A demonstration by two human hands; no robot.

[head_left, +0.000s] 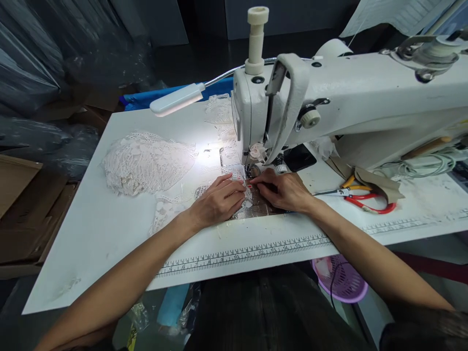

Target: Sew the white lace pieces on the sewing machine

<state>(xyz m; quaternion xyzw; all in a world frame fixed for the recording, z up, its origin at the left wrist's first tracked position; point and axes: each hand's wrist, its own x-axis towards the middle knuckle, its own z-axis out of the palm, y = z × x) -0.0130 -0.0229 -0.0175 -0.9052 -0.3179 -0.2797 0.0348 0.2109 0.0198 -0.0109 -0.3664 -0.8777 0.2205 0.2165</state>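
Note:
White lace lies on the bed of a white sewing machine, under the needle area. My left hand rests palm down on this lace, fingers stretched out and slightly bent, just left of the presser foot. My right hand is on the other side, its fingers bunched and closed at the lace's right edge, close in front of the foot. A small red spot shows between the two hands. The needle tip is too small to make out.
A heap of white lace lies on the left of the white table. A lit lamp hangs over it. Red-handled scissors and a yellow-handled tool lie right of my right hand. A purple basket stands below the table edge.

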